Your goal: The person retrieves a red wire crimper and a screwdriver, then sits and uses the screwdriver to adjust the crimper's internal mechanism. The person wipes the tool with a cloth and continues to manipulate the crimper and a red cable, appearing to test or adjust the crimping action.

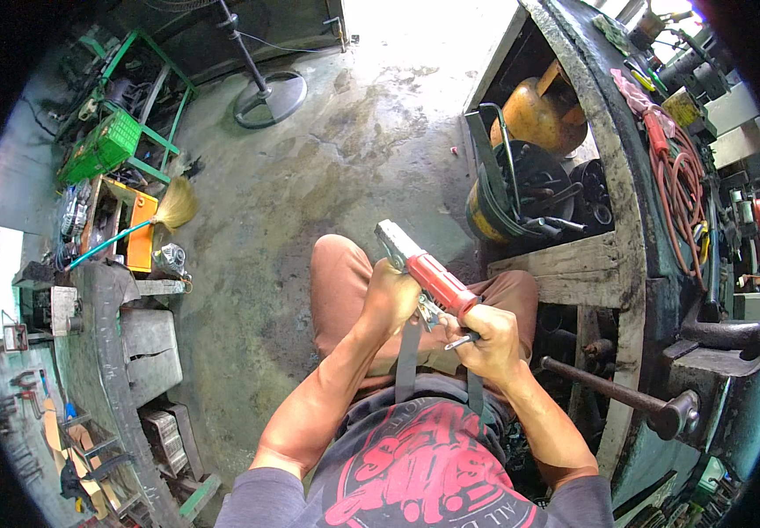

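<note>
My left hand (390,293) is closed around the front part of a red power tool (435,280) with a silver metal head (393,238), held above my thighs. My right hand (492,334) is closed at the tool's rear end. A thin dark-and-metal piece (461,340) sticks out from the right hand's fingers; I cannot tell what it is. Small metal parts (426,312) show between the hands under the tool, partly hidden by my fingers. A grey strap (409,356) hangs below them.
A workbench (587,277) on my right holds coiled orange hoses (681,189), with a yellow cylinder (528,113) and black bucket (494,216) beneath. A bench vise (719,336) juts inward. Left are a green crate (98,145), straw broom (178,204) and metal bench (103,343). A stand base (270,99) rests ahead.
</note>
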Motion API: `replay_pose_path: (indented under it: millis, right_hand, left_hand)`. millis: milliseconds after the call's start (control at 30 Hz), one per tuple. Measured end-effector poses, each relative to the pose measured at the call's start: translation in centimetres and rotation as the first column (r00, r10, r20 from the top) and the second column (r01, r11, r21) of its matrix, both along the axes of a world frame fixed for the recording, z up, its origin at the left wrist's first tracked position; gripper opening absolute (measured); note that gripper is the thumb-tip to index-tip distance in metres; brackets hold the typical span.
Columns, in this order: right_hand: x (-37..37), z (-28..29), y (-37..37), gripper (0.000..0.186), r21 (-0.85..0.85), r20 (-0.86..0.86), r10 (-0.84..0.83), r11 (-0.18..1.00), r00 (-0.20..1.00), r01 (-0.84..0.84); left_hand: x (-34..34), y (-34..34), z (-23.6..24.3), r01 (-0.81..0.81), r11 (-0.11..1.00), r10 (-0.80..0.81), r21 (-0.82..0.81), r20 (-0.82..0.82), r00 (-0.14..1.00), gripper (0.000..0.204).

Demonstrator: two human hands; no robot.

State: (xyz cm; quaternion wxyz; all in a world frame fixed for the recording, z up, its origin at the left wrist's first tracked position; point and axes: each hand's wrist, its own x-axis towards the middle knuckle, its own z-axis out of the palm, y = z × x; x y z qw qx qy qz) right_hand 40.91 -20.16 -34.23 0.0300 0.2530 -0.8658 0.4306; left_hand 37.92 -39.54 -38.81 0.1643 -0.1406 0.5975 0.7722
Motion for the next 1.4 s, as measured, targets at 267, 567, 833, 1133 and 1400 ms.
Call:
replay_pose_path:
  millis: [267,567,833,1133,1400]
  right_hand:
    - [1.5,-0.1,-1.9,0.026,-0.233,0.438,-0.284,0.881,0.853,0.413]
    - [1.6,0.4,-1.5,0.026,-0.384,0.558,-0.211,0.792,0.803,0.475]
    - [2.9,-0.4,-4.1,0.017,-0.413,0.696,-0.231,0.646,0.68,0.642]
    - [2.9,-0.7,-3.8,0.01,-0.32,0.465,-0.268,0.838,0.844,0.443]
    - [2.2,-1.5,-1.0,0.009,-0.069,0.281,-0.247,0.959,0.928,0.276]
  left_hand:
    - [-0.5,0.9,0.4,-0.117,0.992,0.121,0.04,-0.128,0.984,0.016]
    - [-1.0,1.2,1.6,-0.132,0.979,0.142,0.153,-0.058,0.988,0.019]
    - [-0.6,2.6,2.3,-0.303,0.947,0.291,-0.11,-0.11,0.95,0.031]
    - [0.4,3.0,1.4,-0.413,0.904,0.391,-0.111,-0.177,0.903,0.032]
    - [0.2,1.9,0.4,-0.172,0.978,0.176,-0.114,0.023,0.984,0.022]
